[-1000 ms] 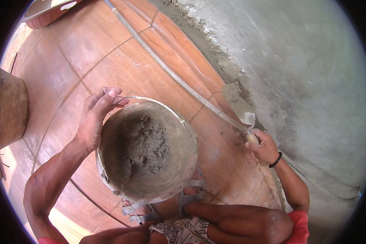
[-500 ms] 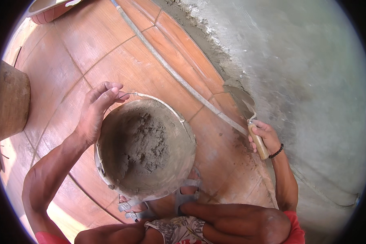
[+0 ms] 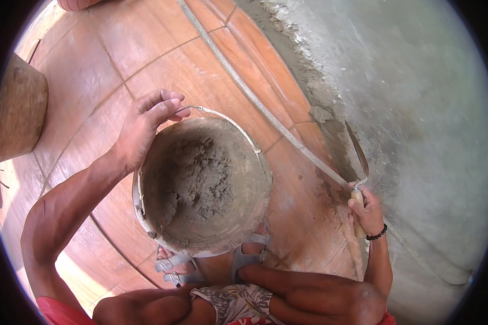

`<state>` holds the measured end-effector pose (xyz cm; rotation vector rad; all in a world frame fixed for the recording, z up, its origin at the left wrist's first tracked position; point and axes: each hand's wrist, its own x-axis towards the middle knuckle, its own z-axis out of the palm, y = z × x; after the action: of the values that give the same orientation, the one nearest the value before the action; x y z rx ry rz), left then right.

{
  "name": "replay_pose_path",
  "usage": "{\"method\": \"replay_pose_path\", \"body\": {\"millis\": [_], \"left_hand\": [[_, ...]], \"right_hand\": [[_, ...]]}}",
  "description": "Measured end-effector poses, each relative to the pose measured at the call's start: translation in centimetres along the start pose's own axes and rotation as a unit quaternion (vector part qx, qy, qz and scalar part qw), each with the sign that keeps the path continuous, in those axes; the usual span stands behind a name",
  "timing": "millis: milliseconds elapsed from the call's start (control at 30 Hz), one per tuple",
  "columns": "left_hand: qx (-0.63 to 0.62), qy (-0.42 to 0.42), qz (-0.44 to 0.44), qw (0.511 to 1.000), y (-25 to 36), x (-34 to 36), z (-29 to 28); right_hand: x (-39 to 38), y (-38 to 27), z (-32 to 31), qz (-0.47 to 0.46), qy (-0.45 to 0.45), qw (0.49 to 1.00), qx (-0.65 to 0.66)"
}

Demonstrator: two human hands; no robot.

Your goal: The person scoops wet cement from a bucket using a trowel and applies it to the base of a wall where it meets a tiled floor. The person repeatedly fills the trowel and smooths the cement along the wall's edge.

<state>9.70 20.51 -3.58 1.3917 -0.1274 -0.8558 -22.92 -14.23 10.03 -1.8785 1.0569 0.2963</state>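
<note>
My left hand (image 3: 146, 122) grips the wire handle (image 3: 194, 108) of a round bucket (image 3: 200, 184) that holds lumpy grey mortar and has a crusted rim. The bucket sits between me and the tiles ahead, over my sandals. My right hand (image 3: 367, 208) is closed round the wooden grip of a trowel (image 3: 358, 151); its metal blade is turned edge-up along the mortar strip (image 3: 331, 135) beside the tiled edge. A small heap of mortar (image 3: 321, 114) lies near the blade's tip.
A braided hose (image 3: 244, 85) crosses the orange tiles (image 3: 92, 54) diagonally toward my right hand. Grey concrete (image 3: 423, 108) covers the right side. A wooden cylindrical object (image 3: 17, 108) stands at the left, and a reddish tub (image 3: 76, 4) is at the top left.
The trowel blade has tilted onto its edge and shifted right along the mortar strip, with my right hand lower. My left hand and bucket handle appear higher in the picture.
</note>
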Motion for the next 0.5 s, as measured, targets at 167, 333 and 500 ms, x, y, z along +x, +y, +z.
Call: {"method": "replay_pose_path", "body": {"millis": [167, 333, 500], "left_hand": [[-0.004, -0.003, -0.009, 1.0, -0.1, 0.1, 0.2], [-0.009, -0.009, -0.005, 1.0, -0.4, 0.1, -0.1], [0.001, -0.006, -0.004, 1.0, -0.1, 0.0, 0.1]], "right_hand": [[5.8, -0.2, 4.7, 0.009, -0.091, 0.979, -0.18], [9.7, -1.6, 4.4, 0.073, -0.046, 0.98, -0.178], [8.4, -1.8, 3.4, 0.042, 0.002, 0.994, -0.104]]}}
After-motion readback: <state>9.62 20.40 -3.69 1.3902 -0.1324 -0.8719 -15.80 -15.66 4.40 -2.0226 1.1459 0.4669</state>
